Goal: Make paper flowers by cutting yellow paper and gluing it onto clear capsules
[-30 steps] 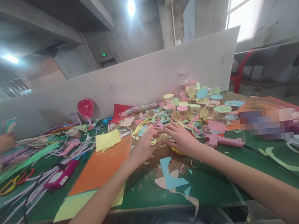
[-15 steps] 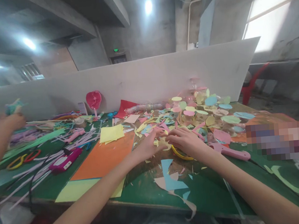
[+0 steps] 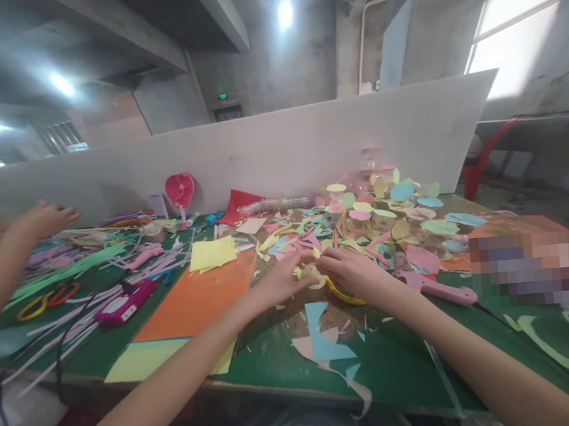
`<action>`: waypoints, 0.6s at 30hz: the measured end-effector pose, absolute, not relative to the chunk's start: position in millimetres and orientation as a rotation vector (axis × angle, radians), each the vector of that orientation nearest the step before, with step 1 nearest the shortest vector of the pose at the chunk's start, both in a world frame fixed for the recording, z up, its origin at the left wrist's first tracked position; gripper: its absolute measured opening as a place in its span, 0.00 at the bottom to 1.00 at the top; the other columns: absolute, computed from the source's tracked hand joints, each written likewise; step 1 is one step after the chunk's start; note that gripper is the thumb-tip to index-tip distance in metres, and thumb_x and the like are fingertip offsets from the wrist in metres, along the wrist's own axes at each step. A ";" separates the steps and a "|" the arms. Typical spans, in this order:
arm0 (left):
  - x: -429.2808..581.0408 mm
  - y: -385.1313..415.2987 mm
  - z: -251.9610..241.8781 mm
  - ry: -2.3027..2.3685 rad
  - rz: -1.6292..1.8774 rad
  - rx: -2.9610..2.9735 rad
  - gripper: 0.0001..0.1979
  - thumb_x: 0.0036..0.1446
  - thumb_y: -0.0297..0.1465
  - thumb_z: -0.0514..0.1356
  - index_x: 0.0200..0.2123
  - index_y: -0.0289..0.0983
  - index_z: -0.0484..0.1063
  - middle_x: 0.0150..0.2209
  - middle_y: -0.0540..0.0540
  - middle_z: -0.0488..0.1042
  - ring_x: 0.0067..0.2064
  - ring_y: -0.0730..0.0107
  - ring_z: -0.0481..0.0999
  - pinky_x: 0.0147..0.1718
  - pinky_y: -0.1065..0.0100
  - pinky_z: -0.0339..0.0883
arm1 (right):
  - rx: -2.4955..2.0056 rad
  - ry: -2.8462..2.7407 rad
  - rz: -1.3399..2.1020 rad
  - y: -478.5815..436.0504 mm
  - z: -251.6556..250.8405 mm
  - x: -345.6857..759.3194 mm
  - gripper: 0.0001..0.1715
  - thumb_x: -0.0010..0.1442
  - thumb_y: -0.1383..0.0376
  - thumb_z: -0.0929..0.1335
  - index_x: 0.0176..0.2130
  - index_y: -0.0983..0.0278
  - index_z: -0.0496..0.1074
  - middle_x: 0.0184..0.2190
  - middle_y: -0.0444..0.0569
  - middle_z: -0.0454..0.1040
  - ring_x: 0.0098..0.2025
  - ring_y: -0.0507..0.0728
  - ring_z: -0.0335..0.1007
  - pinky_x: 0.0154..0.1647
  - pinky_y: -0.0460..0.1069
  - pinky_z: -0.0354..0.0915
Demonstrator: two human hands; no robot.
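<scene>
My left hand (image 3: pixel 284 277) and my right hand (image 3: pixel 352 268) meet over the middle of the green table (image 3: pixel 399 361). Both pinch a small pale yellow paper piece (image 3: pixel 313 273) between their fingertips. A yellow ring (image 3: pixel 344 295), possibly a scissors handle, lies just under my right hand. Around the hands lie several coloured paper scraps. A light blue offcut (image 3: pixel 324 341) rests on the table in front of my hands.
An orange sheet (image 3: pixel 197 298) and yellow sheets (image 3: pixel 211 253) lie left of my hands. A pink glue gun (image 3: pixel 435 286) lies to the right. Paper circles (image 3: pixel 387 201) pile up at the white partition (image 3: pixel 284 154). Another person's hand (image 3: pixel 43 219) reaches over paper strips and scissors (image 3: pixel 45 303) at far left.
My hands have drawn a little closer together on the yellow paper piece. The other person's hand at far left has moved right and no longer shows the teal item.
</scene>
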State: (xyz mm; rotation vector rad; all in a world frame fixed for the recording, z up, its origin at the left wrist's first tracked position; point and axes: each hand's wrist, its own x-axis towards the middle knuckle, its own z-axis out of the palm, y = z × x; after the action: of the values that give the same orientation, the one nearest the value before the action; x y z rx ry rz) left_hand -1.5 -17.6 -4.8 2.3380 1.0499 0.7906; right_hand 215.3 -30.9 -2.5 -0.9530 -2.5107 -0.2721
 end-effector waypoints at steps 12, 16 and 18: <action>-5.1 -11.3 -5.2 1.198 0.900 2.408 0.16 0.61 0.41 0.58 0.50 0.43 0.66 0.49 0.45 0.71 0.45 0.62 0.71 0.45 0.60 0.68 | -1.317 -2.131 -0.538 -43.1 25.9 249.4 0.23 0.72 0.60 0.55 0.29 0.61 0.67 0.24 0.49 0.71 0.34 0.59 0.67 0.39 0.52 0.58; -6.8 -9.5 -5.0 1.239 0.883 2.393 0.16 0.60 0.40 0.59 0.50 0.43 0.65 0.50 0.46 0.70 0.45 0.63 0.71 0.45 0.62 0.67 | -1.374 -2.102 -0.792 -71.0 8.3 297.0 0.24 0.71 0.59 0.54 0.28 0.61 0.67 0.24 0.50 0.72 0.31 0.61 0.68 0.34 0.53 0.58; -6.8 -9.3 -4.0 1.227 0.892 2.399 0.16 0.60 0.39 0.59 0.50 0.42 0.65 0.51 0.46 0.69 0.47 0.63 0.71 0.46 0.63 0.66 | -1.394 -2.143 -0.797 -85.1 -10.8 325.5 0.20 0.69 0.64 0.54 0.34 0.62 0.69 0.32 0.53 0.74 0.35 0.63 0.70 0.36 0.54 0.60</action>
State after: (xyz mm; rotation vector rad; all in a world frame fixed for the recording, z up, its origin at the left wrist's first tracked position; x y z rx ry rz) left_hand -6.8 -9.3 -4.0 2.3988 1.2274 0.8915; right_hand 325.5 -85.1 -10.8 -1.3937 -2.1434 -0.7973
